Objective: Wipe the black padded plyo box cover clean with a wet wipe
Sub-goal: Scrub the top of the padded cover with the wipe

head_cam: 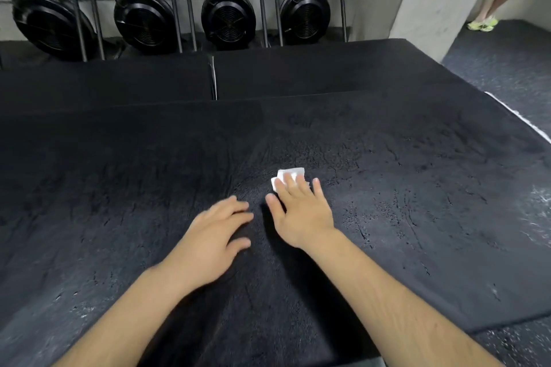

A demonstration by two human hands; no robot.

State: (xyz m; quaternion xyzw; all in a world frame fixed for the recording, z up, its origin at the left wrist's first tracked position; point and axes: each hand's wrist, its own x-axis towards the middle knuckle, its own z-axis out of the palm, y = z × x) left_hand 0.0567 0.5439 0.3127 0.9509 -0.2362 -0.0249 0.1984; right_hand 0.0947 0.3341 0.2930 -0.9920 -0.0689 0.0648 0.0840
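**Desk:** Where is the wipe in this one?

**Photographer:** The white wipe [290,173], folded small, lies flat on the black cover [417,188] near its middle. It is pinned under the straight fingers [290,188] of the right hand [301,211]. Only its far edge shows beyond the fingertips, and its longer side runs roughly left to right.

**Desk:** And the hands?

**Photographer:** Neither is curled round anything. The right hand presses the wipe down, with the palm on the near side of it. The left hand [211,235] is blurred, its fingers relaxed, low over the cover just to the left of the right hand and apart from the wipe. Whether it touches the cover cannot be told.

**Desk:** Which way would the next stroke go?

**Photographer:** As a judgement only, the right hand is the one on the wipe and the wipe lies ahead of its palm. A push away or a sideways sweep looks easiest. The cover is cracked and pale-speckled toward its right and near edges, so much seems left to wipe.

**Desk:** Any lettering to quote?

**Photographer:** None readable. Behind the cover lie two more black pads [104,80], then a row of round black fans [228,19] against a grey wall. At far right a person [492,0] in yellow-green shoes stands on the dark speckled floor [507,68].
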